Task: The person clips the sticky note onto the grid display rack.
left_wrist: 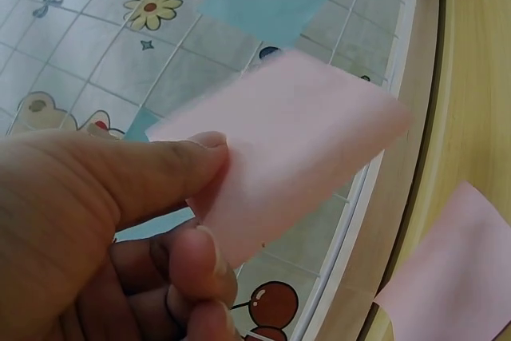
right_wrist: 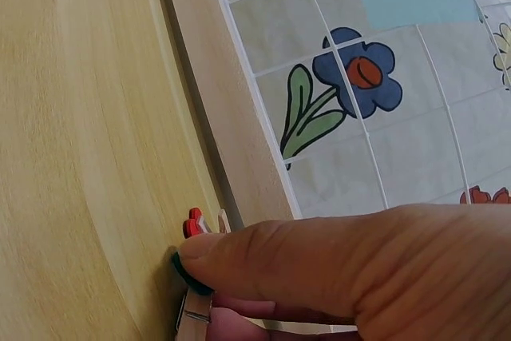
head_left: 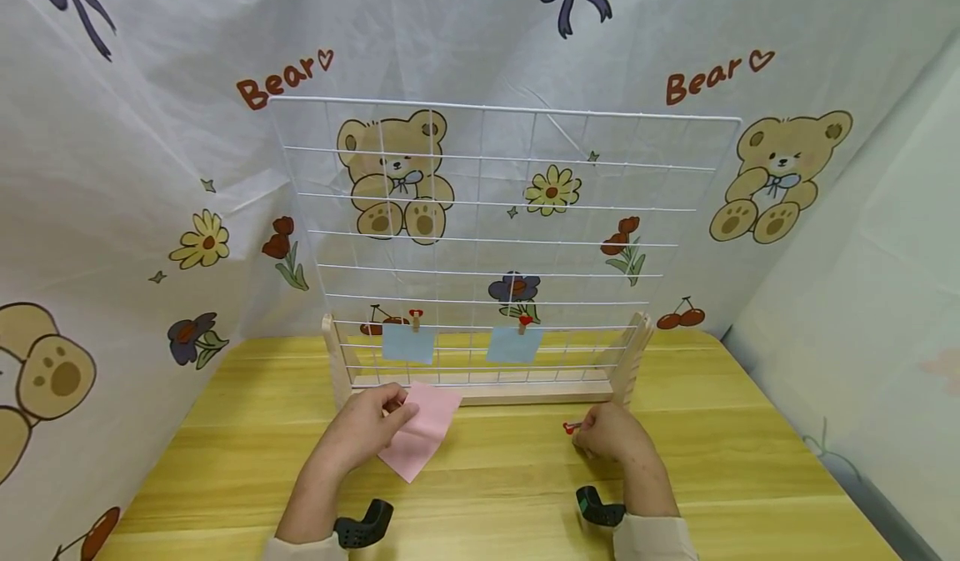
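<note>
My left hand (head_left: 369,423) pinches a pink paper slip (left_wrist: 291,133) between thumb and fingers, in front of the wire grid (head_left: 480,240). A second pink slip (left_wrist: 455,277) lies on the table below it and overlaps it in the head view. Low over the table on the right, my right hand (head_left: 617,434) pinches a small wooden clothespin (right_wrist: 196,315). Red decoration (right_wrist: 192,223) and a dark green piece (right_wrist: 190,274) show at the thumb tip; the fingers hide much of the rest. Two blue slips (head_left: 408,343) hang from the grid by clothespins with red hearts.
The grid stands in a wooden base (head_left: 525,393) with upright side posts at the back of the wooden table (head_left: 495,503). Behind it hangs a white cloth (head_left: 480,69) printed with bears and flowers. Both wrists carry black devices (head_left: 365,524).
</note>
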Demonstrator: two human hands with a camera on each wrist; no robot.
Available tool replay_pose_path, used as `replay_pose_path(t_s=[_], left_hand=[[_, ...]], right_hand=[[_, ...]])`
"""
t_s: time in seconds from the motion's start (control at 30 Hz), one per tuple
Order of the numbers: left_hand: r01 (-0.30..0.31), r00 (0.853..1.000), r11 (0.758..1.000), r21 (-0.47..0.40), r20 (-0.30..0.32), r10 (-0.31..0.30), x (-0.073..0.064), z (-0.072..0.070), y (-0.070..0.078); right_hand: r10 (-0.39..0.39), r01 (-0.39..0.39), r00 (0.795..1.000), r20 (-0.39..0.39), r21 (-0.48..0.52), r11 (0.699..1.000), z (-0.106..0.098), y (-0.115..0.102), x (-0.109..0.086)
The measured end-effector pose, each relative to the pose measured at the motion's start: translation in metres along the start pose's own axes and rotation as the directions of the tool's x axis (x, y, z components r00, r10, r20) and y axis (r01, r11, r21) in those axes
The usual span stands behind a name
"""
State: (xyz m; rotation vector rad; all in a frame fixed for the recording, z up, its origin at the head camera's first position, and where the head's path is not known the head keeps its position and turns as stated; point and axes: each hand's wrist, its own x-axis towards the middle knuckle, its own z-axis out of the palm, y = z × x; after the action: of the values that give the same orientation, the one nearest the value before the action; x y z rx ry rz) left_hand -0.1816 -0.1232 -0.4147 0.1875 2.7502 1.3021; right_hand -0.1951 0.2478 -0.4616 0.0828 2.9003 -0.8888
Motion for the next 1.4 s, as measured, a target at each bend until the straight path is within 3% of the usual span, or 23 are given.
replay_pose_path(t_s=[0.43, 0.97, 1.2, 1.4], left_hand=[[-0.071, 0.996, 0.997, -0.018, -0.061, 0.07, -0.001, -0.002, 0.004], [-0.107, 0.988, 0.992, -0.073, -0.122, 0.097, -0.001, -0.001, 0.008], [-0.141, 0.981, 0.988, -0.06, -0.146, 0.131, -0.002, -0.002, 0.01], [-0.155, 0.966, 0.987, -0.046, -0.215, 0.142, -0.003, -0.001, 0.012]], right_hand=[[0.02, -0.02, 1.0, 0.004, 0.018, 1.0, 0.001, 0.002, 0.0], [0.019, -0.019, 1.0, 0.011, 0.017, 1.0, 0.0, 0.002, 0.0], [0.019, -0.019, 1.0, 0.013, 0.019, 1.0, 0.003, 0.004, 0.001], [0.011, -0.012, 1.0, 0.012, 0.021, 1.0, 0.003, 0.002, 0.0]])
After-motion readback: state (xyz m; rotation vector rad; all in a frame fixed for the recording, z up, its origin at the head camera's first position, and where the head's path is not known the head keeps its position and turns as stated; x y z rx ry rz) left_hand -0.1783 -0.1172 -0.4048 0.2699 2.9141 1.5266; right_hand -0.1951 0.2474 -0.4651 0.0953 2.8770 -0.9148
